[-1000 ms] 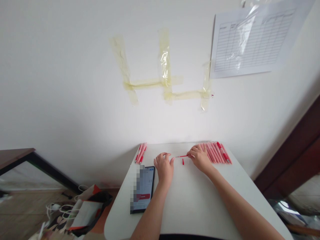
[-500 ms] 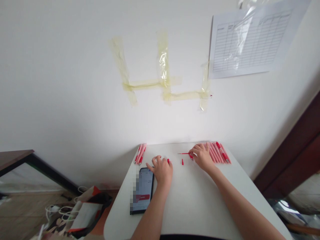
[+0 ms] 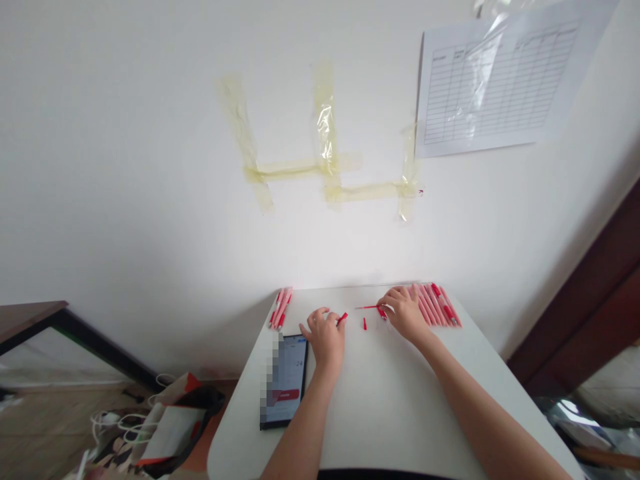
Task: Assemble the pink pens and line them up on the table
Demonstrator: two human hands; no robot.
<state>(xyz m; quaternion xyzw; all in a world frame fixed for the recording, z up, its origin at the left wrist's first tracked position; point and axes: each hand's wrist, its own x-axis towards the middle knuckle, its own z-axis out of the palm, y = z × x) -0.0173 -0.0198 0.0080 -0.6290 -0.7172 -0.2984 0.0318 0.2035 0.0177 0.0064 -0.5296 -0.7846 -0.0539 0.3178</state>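
My left hand (image 3: 326, 337) pinches a small red pen piece (image 3: 343, 319), perhaps a cap, between thumb and finger; its other fingers are partly spread near the top of a phone (image 3: 287, 383). In my right hand (image 3: 404, 312) is a thin red pen refill (image 3: 369, 307), its tip pointing left. A red pen part with a metallic end (image 3: 383, 313) shows under the right fingertips; whether it is held or lies on the table I cannot tell. Between the hands, a small red cone-shaped pen tip (image 3: 365, 324) lies on the white table (image 3: 380, 400).
Several red pens (image 3: 440, 305) lie side by side at the table's back right, partly behind my right hand. A smaller group of red pens (image 3: 281, 308) is at the back left. The wall behind carries yellowish tape (image 3: 327, 127) and a printed sheet (image 3: 495, 87).
The red piece in my left hand has turned and now sticks out further to the right. My left fingers have drawn slightly away from the phone. My right hand has hardly moved.
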